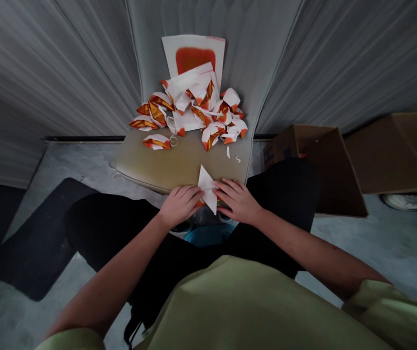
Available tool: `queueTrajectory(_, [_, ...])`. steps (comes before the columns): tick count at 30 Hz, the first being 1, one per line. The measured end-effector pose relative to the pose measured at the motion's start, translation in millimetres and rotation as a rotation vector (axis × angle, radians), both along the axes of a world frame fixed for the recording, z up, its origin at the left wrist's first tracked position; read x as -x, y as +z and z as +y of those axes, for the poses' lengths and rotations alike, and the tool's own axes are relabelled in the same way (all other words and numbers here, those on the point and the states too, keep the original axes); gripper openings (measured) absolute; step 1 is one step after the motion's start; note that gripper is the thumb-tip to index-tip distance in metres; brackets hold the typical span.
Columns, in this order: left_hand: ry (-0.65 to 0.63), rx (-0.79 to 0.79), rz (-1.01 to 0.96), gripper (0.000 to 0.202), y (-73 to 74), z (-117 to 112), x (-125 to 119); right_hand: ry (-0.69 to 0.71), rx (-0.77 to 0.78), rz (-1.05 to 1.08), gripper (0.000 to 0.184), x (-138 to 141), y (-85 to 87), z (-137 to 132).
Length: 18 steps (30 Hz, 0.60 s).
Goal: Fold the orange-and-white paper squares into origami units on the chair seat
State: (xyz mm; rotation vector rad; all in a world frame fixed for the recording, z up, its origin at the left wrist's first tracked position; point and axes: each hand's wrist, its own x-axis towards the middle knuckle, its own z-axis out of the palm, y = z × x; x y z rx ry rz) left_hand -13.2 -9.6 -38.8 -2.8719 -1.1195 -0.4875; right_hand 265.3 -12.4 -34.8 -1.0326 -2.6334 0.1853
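Observation:
A white sheet of paper folded to a diamond shape, with a bit of orange showing at its lower left, is between my two hands at the near edge of the padded chair seat. My left hand pinches its left side. On the right side, my right hand grips it with thumb and fingers. Beyond them lies a pile of folded paper ingots, white with orange and gold. Behind the pile rest flat white sheets with an orange-red square.
Small white paper scraps lie on the seat. Open cardboard boxes stand on the floor to the right, near a shoe. A dark mat is at the left. Something blue shows below my hands. Grey curtains hang on both sides.

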Motion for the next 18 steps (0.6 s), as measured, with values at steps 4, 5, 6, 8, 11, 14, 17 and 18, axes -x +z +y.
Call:
queueTrajectory(4, [-0.044,-0.028,-0.041,0.028,1.2,-8,-2,0.002,-0.039,0.012,0.041,1,-3.2,-8])
queueTrajectory(5, [-0.056,-0.036,-0.059,0.026,1.3,-9,-2,0.008,-0.061,0.026,0.038,1,-4.4,-10])
queueTrajectory(6, [-0.063,-0.047,-0.08,0.025,1.0,-11,-3,0.013,-0.087,0.046,0.035,2,-5.7,-11])
queueTrajectory(8, [-0.057,-0.069,-0.125,0.021,-0.7,-13,-5,0.017,-0.139,0.099,0.029,3,-7.9,-15])
queueTrajectory(11, [-0.006,-0.093,-0.204,0.017,-0.2,-16,-9,0.008,-0.183,0.204,0.022,5,-4.1,-18])
queueTrajectory(14, [0.03,-0.082,-0.266,0.016,15.3,-21,-13,-0.001,-0.176,0.345,0.018,8,18.4,-23])
queueTrajectory(17, [0.045,0.025,-0.401,0.016,46.0,-24,-19,-0.057,-0.014,0.512,0.011,11,57.4,-24])
queueTrajectory(18, [0.063,0.065,-0.492,0.015,56.0,-22,-21,-0.063,0.087,0.578,0.009,12,70.1,-22])
